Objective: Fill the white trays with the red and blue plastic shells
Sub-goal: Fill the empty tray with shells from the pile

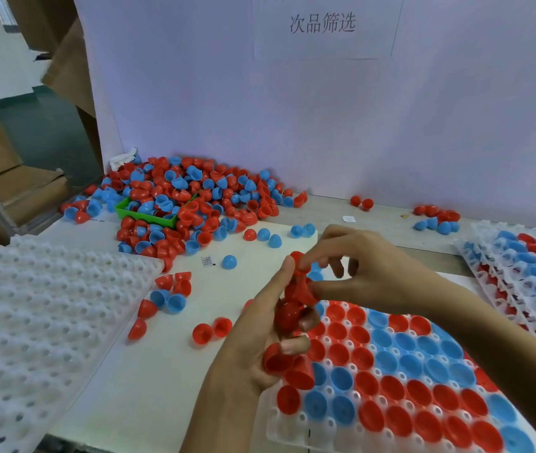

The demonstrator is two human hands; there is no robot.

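Note:
My left hand (253, 341) grips a stack of several red shells (287, 317) above the near-left corner of a white tray (287, 433) largely filled with red and blue shells. My right hand (358, 269) pinches the top red shell (297, 261) of that stack between thumb and fingertips. A big heap of loose red and blue shells (191, 197) lies at the back left. Loose shells (168, 295) are scattered on the white table between heap and tray.
A stack of bare white trays (31, 322) sits at the left. Filled trays (528, 266) lie at the right edge. A green bin (148, 215) is half buried in the heap. A white backboard (325, 109) with a printed sign closes the far side.

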